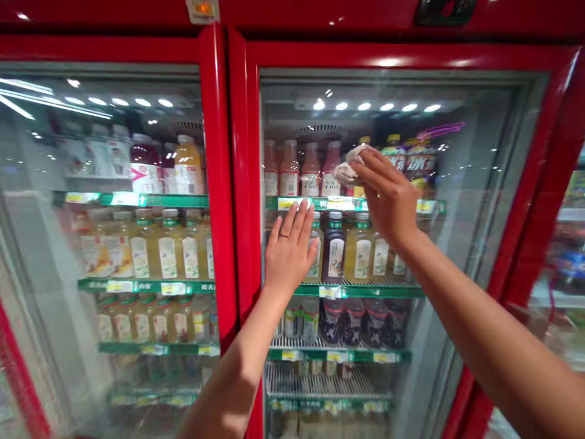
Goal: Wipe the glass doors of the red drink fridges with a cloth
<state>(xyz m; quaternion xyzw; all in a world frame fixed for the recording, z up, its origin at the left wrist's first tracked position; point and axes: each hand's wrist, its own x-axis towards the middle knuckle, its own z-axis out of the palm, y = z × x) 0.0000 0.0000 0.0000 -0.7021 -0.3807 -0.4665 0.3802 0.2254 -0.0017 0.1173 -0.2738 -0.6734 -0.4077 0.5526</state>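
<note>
In front of me is the right glass door (pixel 475 183) of a red-framed drinks fridge. My left hand (pixel 290 247) lies flat against this glass near its left edge, fingers stretched out, with a ring on one finger. Higher up and to the right, my right hand (pixel 388 192) is closed on a crumpled whitish cloth (pixel 351 166), which appears pressed to the glass. Behind the pane, pink bottles (pixel 289 169) stand on the top shelf and a dark bottle (pixel 334 250) on the shelf below. My right hand hides part of the bottles behind it.
A second glass door (pixel 105 256) with shelved bottles is on the left, beyond the red frame post (pixel 218 183). Green shelf edges with price tags (pixel 329 291) run behind the glass. A dark display panel (pixel 445 11) sits above. More shelved goods (pixel 569 256) appear blurred at far right.
</note>
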